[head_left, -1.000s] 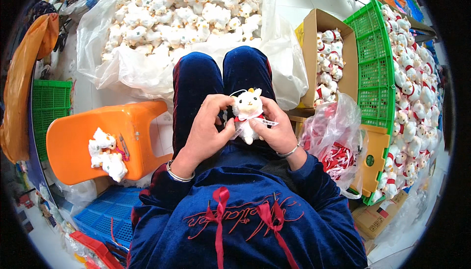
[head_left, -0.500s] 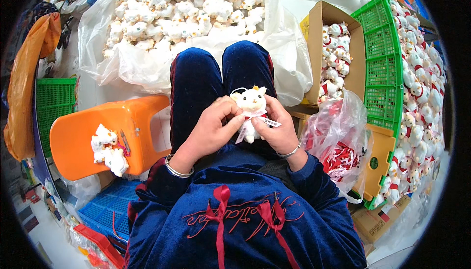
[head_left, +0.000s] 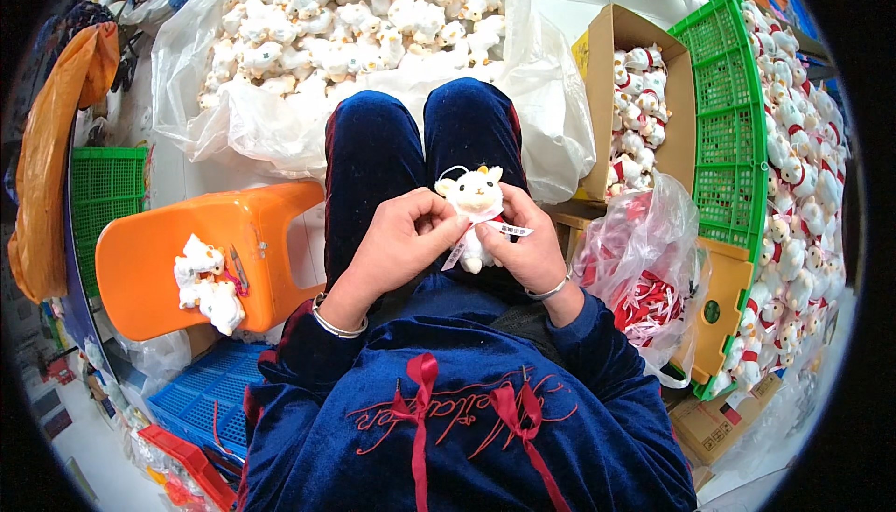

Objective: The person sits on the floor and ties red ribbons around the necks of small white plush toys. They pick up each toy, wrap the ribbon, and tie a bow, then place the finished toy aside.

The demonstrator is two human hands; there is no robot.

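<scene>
A small white plush animal [head_left: 473, 196] with a loop of cord at its head lies upright over my lap, its face toward me. Round its neck is a ribbon [head_left: 511, 229], red in part, whose pale printed ends spread to both sides. My left hand [head_left: 411, 232] is closed at the toy's neck, thumb and fingers pinching by the ribbon. From the other side my right hand [head_left: 527, 241] grips the toy, its thumb pressed on the chest beside the ribbon end. The fingers behind the toy are hidden.
An orange stool [head_left: 140, 269] at left carries several plush toys [head_left: 210, 288] and small snips [head_left: 240, 269]. Ahead lies a big plastic bag [head_left: 187, 129] of toys. At right stand a cardboard box [head_left: 597, 92], a clear bag of red ribbons [head_left: 644, 302] and a green crate [head_left: 728, 129].
The toy's head has tipped slightly left and down. My left hand has shifted a little, and the ribbon ends sit slightly differently; both hands keep their grip.
</scene>
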